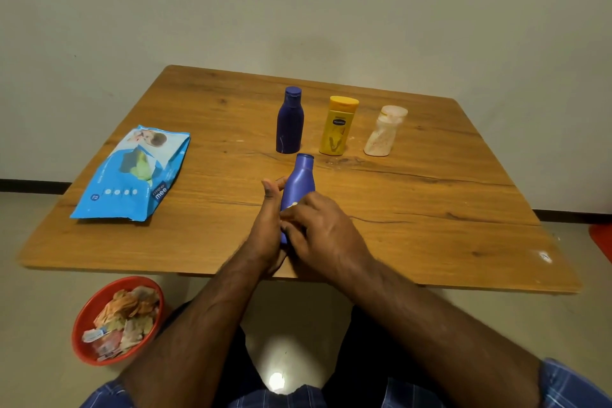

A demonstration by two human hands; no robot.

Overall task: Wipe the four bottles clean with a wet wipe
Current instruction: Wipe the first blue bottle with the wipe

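Observation:
A blue bottle (300,182) tilts away from me above the wooden table (430,209), cap end pointing toward the far side. My left hand (266,225) grips its left side and base. My right hand (323,228) curls over its lower body; any wipe under those fingers is hidden. Three bottles stand upright in a row behind: a dark blue bottle (290,121), a yellow bottle (337,126) and a whitish clear bottle (385,131). A blue wet-wipe pack (132,175) lies flat at the table's left.
A red bowl (89,311) holding crumpled used wipes sits on the floor below the table's near left edge. The wall runs close behind the table. A red object (602,238) shows at the right edge on the floor.

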